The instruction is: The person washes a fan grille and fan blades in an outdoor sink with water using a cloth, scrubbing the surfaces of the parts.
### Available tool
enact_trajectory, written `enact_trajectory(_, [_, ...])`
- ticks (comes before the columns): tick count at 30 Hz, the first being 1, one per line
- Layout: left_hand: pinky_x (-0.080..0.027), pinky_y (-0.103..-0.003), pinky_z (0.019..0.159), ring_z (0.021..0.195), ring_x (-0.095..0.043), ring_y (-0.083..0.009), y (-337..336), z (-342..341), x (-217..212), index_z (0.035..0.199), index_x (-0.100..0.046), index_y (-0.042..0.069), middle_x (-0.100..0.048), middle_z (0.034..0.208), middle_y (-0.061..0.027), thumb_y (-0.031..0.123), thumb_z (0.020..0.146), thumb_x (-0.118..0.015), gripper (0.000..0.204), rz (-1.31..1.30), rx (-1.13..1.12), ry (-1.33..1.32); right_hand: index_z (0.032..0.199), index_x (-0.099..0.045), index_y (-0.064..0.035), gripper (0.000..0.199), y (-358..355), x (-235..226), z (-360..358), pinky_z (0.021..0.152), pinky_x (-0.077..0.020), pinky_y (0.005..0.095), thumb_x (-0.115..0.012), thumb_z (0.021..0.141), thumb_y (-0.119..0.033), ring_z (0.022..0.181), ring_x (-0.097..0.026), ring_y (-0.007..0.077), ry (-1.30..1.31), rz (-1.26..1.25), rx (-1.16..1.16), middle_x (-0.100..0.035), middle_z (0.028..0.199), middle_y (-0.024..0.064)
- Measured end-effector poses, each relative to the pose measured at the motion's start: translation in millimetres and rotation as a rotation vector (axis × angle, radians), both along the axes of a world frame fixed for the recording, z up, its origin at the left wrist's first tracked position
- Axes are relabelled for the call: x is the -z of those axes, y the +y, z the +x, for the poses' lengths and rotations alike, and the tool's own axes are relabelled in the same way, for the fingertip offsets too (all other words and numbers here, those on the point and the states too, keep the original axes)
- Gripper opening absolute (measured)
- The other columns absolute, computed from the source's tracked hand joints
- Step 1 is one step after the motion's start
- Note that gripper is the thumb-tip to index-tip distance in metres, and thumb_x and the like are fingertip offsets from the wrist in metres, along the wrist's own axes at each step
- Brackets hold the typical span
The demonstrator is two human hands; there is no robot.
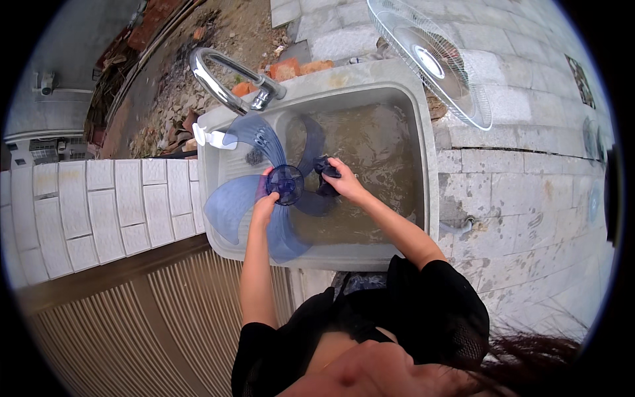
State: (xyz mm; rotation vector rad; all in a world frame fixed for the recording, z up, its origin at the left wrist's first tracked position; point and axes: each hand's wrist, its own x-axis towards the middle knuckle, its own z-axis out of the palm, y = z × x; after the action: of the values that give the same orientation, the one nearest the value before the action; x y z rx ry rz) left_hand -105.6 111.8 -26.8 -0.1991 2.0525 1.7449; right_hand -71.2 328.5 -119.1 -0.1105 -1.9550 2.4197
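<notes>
My left hand grips the hub of the blue fan blade, fingers closed round the middle so the wet plastic cannot turn or slip. My right hand is clenched on a dark cloth, pressed against the blade just beside the hub, where wiping needs something firm behind it. I hold the blade tilted over the sink, its left half above the washboard slope, its right half over the murky water so drips fall back in. The tap arches over the sink's far left corner, a white pump bottle under it. The white fan guard leans beyond the sink's far right corner, out of the wet.
</notes>
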Motion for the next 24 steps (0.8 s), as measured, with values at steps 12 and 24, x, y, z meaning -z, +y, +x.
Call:
enact_trajectory(12, [-0.038,-0.026,0.093,0.109,-0.05,-0.0173,-3.5,22.8,-49.4,0.132,-0.038,0.005,-0.05,0.118,-0.0079,-0.006,0.056,-0.042,0.077,-0.005,0.076,-0.084,0.114,-0.054,-0.0166,0.028,-7.9,-15.7,-120.4,0.083,-0.0347,0.0468,-0.049,0.09,-0.028,0.096,-0.043,0.0346,0.087,0.601,0.404,-0.047,0.12,0.0081])
enact_trajectory(24, [-0.037,-0.024,0.092,0.106,-0.05,-0.0162,-17.8,26.5,-43.3,0.127,-0.042,0.002,-0.052,0.114,-0.0081,-0.01,0.056,-0.037,0.072,-0.023,0.224,0.047,0.087,-0.061,0.0007,0.039,34.7,-32.9,-102.2,0.072,-0.0461,0.0449,-0.045,0.091,-0.035,0.084,-0.057,0.0421,-0.206,0.566,0.056,-0.06,0.085,0.0265])
